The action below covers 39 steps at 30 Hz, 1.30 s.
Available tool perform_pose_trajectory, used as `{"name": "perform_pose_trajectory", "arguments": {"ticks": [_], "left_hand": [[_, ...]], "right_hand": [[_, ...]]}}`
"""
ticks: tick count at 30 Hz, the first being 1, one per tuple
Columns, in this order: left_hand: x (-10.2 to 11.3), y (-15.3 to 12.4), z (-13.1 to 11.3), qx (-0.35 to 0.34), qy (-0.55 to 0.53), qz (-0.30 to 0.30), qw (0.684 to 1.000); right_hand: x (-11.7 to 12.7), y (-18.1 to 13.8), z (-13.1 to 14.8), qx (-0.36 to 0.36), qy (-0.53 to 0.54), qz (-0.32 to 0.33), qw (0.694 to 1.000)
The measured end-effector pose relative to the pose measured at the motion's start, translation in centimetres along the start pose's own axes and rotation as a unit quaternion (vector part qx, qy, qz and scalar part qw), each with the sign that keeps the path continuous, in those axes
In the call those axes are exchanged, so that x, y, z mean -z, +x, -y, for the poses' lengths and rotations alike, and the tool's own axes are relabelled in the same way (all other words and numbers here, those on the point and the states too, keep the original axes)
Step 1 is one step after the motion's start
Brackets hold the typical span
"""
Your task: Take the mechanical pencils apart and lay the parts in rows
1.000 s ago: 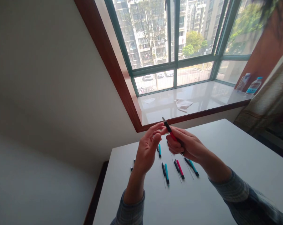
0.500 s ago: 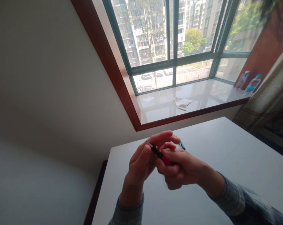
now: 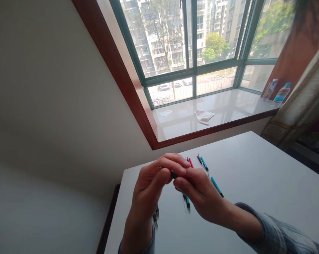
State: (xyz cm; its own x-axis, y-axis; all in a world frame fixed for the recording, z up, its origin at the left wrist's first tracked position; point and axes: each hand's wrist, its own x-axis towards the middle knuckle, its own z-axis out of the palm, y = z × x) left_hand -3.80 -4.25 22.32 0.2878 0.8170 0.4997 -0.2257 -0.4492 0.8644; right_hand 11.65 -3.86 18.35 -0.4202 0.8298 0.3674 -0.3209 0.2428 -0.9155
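Note:
Both hands are raised above a white table [image 3: 254, 183], gripping one pen [image 3: 172, 173] between them. My left hand [image 3: 151, 183] pinches the dark tip end with thumb and fingers. My right hand [image 3: 198, 194] is closed round the pen's body, which it hides. Only a short black part of the pen shows between the hands. On the table behind lie several pen parts: a teal pen [image 3: 216, 186], a pink one [image 3: 191, 162], a teal one [image 3: 203, 163] and a teal piece [image 3: 187, 203]. Small dark pieces [image 3: 156, 214] lie below my left wrist.
A deep white windowsill [image 3: 228, 106] runs behind the table with a crumpled cloth [image 3: 203, 116] and two plastic bottles [image 3: 281, 93] on it. A bare wall is at the left. A curtain hangs at the right. The table's left edge is near my left forearm.
The hands have drawn closer to me and lower. The pen has turned from upright to nearly level, and both hands now close on it. The camera has tilted slightly.

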Motion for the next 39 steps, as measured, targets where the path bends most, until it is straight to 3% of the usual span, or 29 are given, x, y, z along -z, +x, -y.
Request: {"name": "perform_pose_trajectory", "arguments": {"ticks": [3, 7, 11, 15, 22, 31, 35, 39], "left_hand": [[-0.3, 0.5, 0.4, 0.005, -0.008, -0.033, 0.999], [-0.1, 0.4, 0.3, 0.046, -0.063, -0.027, 0.997], [0.2, -0.1, -0.4, 0.064, -0.071, -0.037, 0.995], [0.2, -0.5, -0.9, 0.031, -0.051, -0.054, 0.997], [0.4, -0.1, -1.2, 0.027, 0.000, -0.100, 0.995], [0.7, 0.1, -1.1, 0.003, 0.036, -0.145, 0.989], [0.4, 0.1, -1.3, 0.004, 0.115, -0.201, 0.973], [-0.6, 0.0, -1.3, -0.002, 0.237, -0.202, 0.950]], "right_hand": [[-0.5, 0.3, -0.3, -0.008, 0.065, -0.012, 0.998], [-1.1, 0.0, -0.3, -0.055, 0.199, 0.017, 0.978], [-1.3, -0.7, 0.5, -0.101, 0.245, 0.029, 0.964], [-1.2, -1.0, 1.3, -0.099, 0.211, 0.053, 0.971], [-0.5, -0.7, 1.0, -0.034, 0.115, 0.005, 0.993], [-0.6, -0.1, 1.3, -0.065, 0.055, 0.001, 0.996], [-0.3, 0.0, 1.1, -0.051, 0.058, -0.031, 0.997], [0.9, 0.3, 0.9, -0.011, 0.031, -0.075, 0.997]]}}
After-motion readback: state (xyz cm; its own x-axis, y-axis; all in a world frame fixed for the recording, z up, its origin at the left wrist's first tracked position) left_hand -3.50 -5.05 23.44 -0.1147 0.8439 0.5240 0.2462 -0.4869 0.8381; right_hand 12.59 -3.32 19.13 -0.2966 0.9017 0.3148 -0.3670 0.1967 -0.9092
